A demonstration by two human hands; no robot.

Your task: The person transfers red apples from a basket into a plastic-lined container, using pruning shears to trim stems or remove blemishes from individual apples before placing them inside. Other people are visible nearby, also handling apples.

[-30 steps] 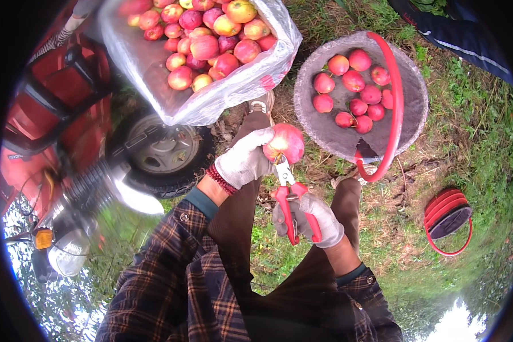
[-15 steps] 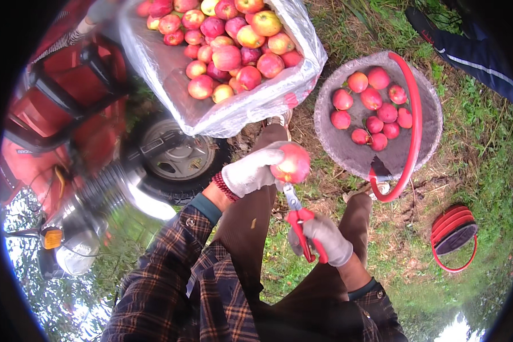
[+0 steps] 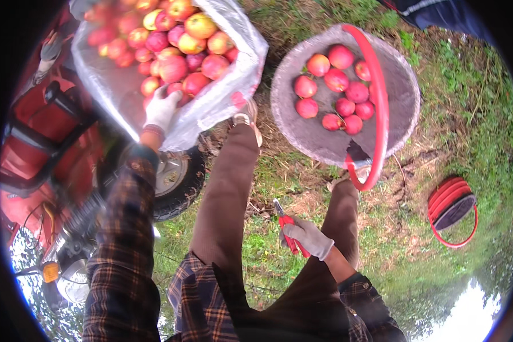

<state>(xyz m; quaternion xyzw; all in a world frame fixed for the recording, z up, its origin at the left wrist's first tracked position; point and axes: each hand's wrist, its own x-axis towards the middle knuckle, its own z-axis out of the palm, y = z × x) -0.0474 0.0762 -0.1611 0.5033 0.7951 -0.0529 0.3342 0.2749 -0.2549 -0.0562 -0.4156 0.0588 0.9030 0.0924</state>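
My left hand, in a white glove, reaches into the plastic-lined container at upper left. Its fingers curl at a red apple by the near edge of the apple heap; the glove hides part of that apple. My right hand, gloved too, is closed round the red handles of pruning shears. The shears point up and away, over the grass between my legs, touching no apple.
A grey, fuzzy-lined bucket with a red handle holds several red apples. A smaller red basket lies at right. Left stands a red vehicle with a wheel. Another person's gloved hand shows at upper left, a dark trouser leg at upper right.
My left hand has carried an apple from beside the shears to the heap in the lined container. My right hand has dropped slightly lower with the shears. The view has shifted right.
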